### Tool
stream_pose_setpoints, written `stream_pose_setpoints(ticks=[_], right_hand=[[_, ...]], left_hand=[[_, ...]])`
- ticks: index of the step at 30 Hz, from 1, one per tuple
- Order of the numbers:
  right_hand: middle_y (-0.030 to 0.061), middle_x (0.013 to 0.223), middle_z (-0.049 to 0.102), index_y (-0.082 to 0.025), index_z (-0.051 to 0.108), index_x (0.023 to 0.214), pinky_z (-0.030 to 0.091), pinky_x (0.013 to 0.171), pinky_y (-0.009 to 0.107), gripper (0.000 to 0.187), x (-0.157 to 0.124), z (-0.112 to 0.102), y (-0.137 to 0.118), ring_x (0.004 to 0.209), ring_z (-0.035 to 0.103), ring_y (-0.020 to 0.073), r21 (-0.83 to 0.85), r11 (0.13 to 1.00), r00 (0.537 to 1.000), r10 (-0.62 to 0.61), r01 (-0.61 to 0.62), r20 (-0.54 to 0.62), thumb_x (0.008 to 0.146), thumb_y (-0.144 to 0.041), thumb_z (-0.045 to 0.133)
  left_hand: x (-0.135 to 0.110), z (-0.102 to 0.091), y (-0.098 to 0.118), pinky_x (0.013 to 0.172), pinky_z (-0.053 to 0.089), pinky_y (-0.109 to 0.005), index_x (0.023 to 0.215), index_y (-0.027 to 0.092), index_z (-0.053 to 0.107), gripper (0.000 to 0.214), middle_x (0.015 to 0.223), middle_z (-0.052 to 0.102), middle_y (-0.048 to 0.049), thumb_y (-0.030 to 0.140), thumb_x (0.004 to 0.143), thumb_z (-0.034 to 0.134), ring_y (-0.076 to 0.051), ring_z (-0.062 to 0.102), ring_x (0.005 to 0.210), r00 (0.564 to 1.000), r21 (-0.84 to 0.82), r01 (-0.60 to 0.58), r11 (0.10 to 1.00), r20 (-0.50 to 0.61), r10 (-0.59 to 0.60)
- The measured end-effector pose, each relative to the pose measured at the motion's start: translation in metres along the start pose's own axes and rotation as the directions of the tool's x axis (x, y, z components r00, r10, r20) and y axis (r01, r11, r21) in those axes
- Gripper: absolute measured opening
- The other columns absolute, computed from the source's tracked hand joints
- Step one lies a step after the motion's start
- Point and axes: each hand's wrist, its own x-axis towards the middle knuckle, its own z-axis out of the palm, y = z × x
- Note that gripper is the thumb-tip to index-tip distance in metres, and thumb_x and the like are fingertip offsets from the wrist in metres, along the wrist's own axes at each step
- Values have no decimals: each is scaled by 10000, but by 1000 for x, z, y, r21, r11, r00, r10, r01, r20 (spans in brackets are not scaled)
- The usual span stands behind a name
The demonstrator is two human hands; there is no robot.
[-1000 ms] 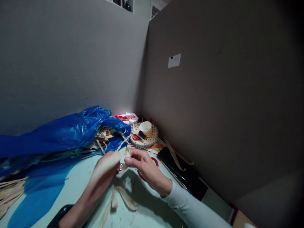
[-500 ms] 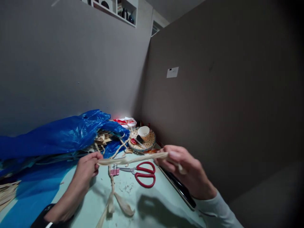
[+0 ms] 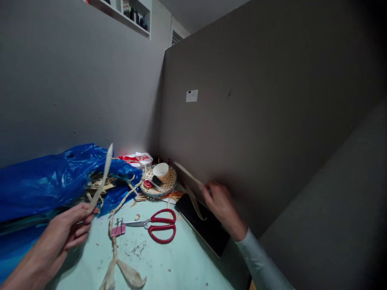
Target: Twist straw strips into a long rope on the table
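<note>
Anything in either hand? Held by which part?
Left hand: pale strip, by its lower end. Right hand: thin strip, by its near end.

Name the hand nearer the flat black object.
Right: the right hand hovers by the flat black object, along its right edge; the left hand is well away to its left.

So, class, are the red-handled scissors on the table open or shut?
Shut: the scissors show their blades lying together as one narrow point.
</note>
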Motion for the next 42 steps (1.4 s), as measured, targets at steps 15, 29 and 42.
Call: stream_pose_setpoints(ticks=[15, 29, 42], right_hand=[[-40, 643, 539, -168, 584, 945, 421, 501, 201, 311, -21, 76, -96, 485, 466, 72, 848, 271, 803, -287, -455, 523, 905, -476, 575], [-6, 660, 541, -137, 613, 786, 276, 491, 223, 316, -36, 92, -63, 519, 398, 86, 567, 768, 604, -309, -297, 734, 966, -347, 459], [34, 761, 592, -148, 604, 850, 263, 592, 258, 165, -78, 105, -72, 708, 476, 147, 272, 943, 570, -333, 192, 751, 890, -308, 598]], left_hand=[[-103, 73, -4, 459, 366, -209, 707, 199, 586, 340, 602, 646, 22, 470, 893, 499, -101, 542, 428, 869, 347, -181, 920, 495, -16], [-62, 15, -26, 756, 410, -314, 775, 238, 734, 235, 848, 766, -49, 427, 811, 599, -281, 648, 845, 980, 690, -198, 696, 162, 118], [-71, 35, -35, 626, 339, -300, 776, 226, 568, 127, 683, 634, -1, 345, 812, 544, -221, 570, 664, 984, 811, -167, 561, 174, 40]])
